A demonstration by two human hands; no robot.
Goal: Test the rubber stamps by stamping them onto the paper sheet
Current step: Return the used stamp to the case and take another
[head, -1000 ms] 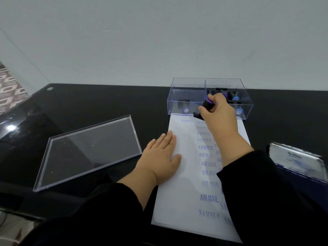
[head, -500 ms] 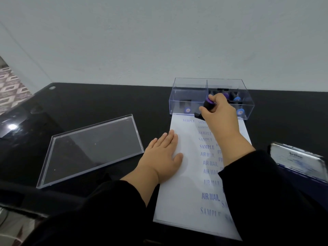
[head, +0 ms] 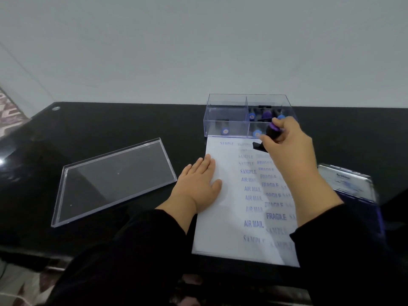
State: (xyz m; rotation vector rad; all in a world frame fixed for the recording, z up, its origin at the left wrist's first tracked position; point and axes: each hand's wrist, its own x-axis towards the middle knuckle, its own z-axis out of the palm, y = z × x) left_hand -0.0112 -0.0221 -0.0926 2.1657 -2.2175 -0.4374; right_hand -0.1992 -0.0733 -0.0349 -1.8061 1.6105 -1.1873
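Observation:
A white paper sheet [head: 223,228] lies on the black table, printed with blue SAMPLE, AIR MAIL and FRAGILE marks. My right hand [head: 287,149] grips a black rubber stamp with a purple cap [head: 271,132], its base at the sheet's far end. My left hand [head: 198,184] rests flat on the sheet's left edge. Behind the sheet stands a clear plastic box [head: 227,127] with a divider; several stamps with blue caps sit in its right part, one [head: 224,130] in its left part.
The box's clear lid [head: 110,182] lies upside down on the table to the left. A stamp pad case [head: 346,182] with a light label sits to the right, partly behind my right arm. A pale wall stands behind the table.
My right hand has moved the stamp a little to the right along the sheet's far end. The left hand stays on the sheet.

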